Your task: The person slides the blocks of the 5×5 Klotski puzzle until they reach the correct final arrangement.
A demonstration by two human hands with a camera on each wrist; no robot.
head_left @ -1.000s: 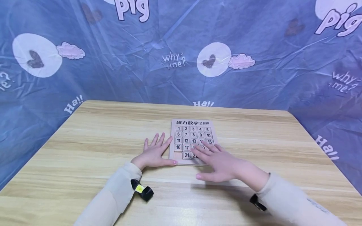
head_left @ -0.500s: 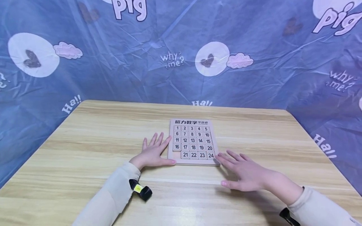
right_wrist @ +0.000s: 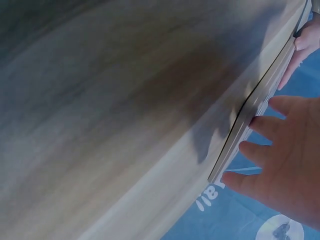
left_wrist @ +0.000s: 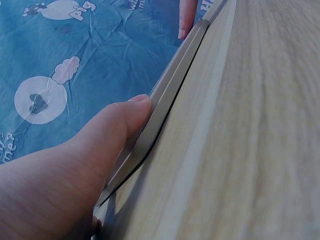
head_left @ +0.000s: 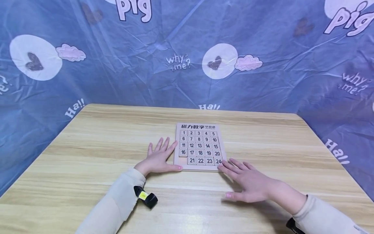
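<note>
A wooden number sliding puzzle lies flat on the table. Its numbered tiles run in order, with 24 at the lower right and a bare slot at the lower left, under 16. My left hand is spread beside the puzzle's left edge, the thumb resting on the lower left corner. In the left wrist view, that thumb lies along the board's rim. My right hand has straight, spread fingers, and its fingertips are at the lower right corner by tile 24. Whether they touch the board, I cannot tell.
The light wooden table extends around the board on all sides. Behind it hangs a blue printed cloth. A black strap with a camera sits on the left sleeve.
My right hand has come off the board's lower tiles, moved to the right, then shifted slightly back to the lower right corner. The left hand and the tile order look the same.
</note>
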